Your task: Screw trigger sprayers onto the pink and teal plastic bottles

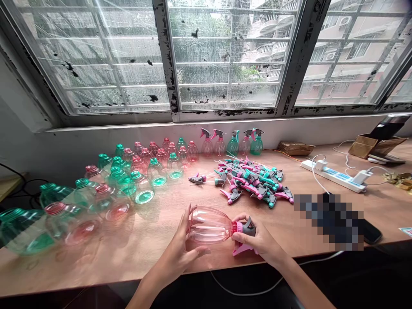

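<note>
A clear pink bottle point(210, 225) lies sideways above the front of the table, its neck pointing right. My left hand point(178, 249) cups its base, fingers behind and thumb along the near side. At the neck, my right hand point(262, 242) grips a grey-and-pink spray head point(247, 227), which sits on the bottle's mouth with its trigger pointing down. Whether the collar is screwed tight cannot be seen. Just beyond my hands lies a pile of pink, green and grey spray heads point(257, 180) with thin tubes. One single spray head point(197, 178) rests left of the pile.
Several open pink and green bottles point(157, 174) stand in rows on the left. Against the wall, several bottles with spray heads point(220, 145) are lined up. At right are a white power strip point(333, 175), cables, a brown package point(295, 148) and a dark phone point(371, 231).
</note>
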Motion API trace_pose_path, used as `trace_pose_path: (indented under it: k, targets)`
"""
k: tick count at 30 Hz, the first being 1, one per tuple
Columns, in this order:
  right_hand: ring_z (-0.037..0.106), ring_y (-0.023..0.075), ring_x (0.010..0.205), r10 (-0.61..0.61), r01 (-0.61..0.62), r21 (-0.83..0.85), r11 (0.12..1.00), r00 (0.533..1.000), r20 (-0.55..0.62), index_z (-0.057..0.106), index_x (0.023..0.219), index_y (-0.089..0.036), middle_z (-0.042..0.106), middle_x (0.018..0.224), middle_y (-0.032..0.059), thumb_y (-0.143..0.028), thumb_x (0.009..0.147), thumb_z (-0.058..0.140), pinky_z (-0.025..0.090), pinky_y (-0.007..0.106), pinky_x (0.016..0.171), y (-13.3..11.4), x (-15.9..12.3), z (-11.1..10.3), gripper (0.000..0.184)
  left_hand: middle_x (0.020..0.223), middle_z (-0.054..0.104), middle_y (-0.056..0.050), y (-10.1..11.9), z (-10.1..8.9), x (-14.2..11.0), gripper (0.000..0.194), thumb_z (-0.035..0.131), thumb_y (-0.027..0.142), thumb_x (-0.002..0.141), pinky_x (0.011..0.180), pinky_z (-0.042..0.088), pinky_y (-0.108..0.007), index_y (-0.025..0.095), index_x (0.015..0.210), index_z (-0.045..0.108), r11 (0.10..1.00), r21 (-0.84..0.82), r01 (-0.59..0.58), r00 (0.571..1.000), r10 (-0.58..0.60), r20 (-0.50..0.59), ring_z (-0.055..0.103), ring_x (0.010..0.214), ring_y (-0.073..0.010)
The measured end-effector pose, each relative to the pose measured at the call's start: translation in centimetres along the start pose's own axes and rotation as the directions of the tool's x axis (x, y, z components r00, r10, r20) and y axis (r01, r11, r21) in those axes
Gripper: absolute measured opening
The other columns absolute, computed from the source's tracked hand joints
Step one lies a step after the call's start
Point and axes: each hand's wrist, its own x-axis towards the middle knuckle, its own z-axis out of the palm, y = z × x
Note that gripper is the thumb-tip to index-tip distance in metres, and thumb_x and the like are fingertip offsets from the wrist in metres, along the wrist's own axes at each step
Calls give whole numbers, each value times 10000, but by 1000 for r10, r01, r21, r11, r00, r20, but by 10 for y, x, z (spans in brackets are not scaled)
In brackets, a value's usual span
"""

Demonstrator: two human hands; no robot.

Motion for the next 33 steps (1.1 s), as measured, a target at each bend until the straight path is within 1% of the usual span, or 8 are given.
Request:
trace_pose_path:
  k: [4,6,9,15,20,24,29,33]
  targets:
    - [730,177,610,20,-20,3,1000,1000,22,624,996,-180,753,720,-15,-408,751,917,612,304,601,-1,0,0,445,1694,197,-56,11,1,0,843,726,343,946,1146,485,-493,453,1606,214,998,-19,55,998,-55,20,344,1509,-355]
    - [725,174,607,10,-10,-2,1000,1000,18,628,996,-178,754,721,-11,-409,758,912,603,296,591,-1,0,0,436,1686,210,-57,11,0,0,815,726,352,944,1166,465,-498,432,1600,250,999,0,47,998,-47,36,323,1524,-357]
    - [725,178,608,1,-1,0,1000,1000,17,627,990,-182,750,722,-10,-415,774,899,608,304,582,-1,0,-1,418,1706,160,-28,3,-2,0,858,721,329,951,1209,398,-509,483,1603,185,999,38,10,999,-11,40,350,1508,-329]
    - [724,176,610,-7,7,15,1000,1000,28,629,993,-185,751,720,-11,-398,772,904,610,300,577,0,1,-1,412,1678,253,-57,-9,-3,-2,839,628,328,1007,1067,521,-465,524,1608,77,999,17,29,1000,-29,11,524,1325,-283]
    - [722,164,622,1,-1,7,1000,1000,30,640,974,-179,747,722,-18,-384,756,921,608,284,590,-2,0,0,410,1723,171,-63,4,-2,-1,1017,757,320,929,1214,366,-505,467,1627,33,999,32,36,998,-37,49,393,1475,-327]
    - [726,162,614,5,-5,7,1000,1000,30,637,968,-179,759,706,-14,-395,762,915,599,270,591,-5,-1,0,408,1709,216,-63,9,-1,-1,940,721,351,958,1169,448,-490,475,1623,68,999,26,44,995,-46,85,387,1489,-333]
    - [719,168,596,14,-14,-1,1000,1000,-8,641,952,-179,747,684,-19,-419,733,927,589,262,545,-8,-1,1,433,1720,166,-71,0,-1,-4,880,654,327,999,1073,543,-452,489,1620,52,1000,-10,-2,998,3,63,482,1406,-314]
    - [721,179,606,-1,1,-11,1000,1000,1,643,954,-182,750,699,-12,-417,743,920,604,293,567,-6,-1,1,420,1715,169,-75,-6,-3,-4,880,616,321,1018,1080,525,-474,494,1618,-4,999,40,-27,996,24,82,508,1379,-309]
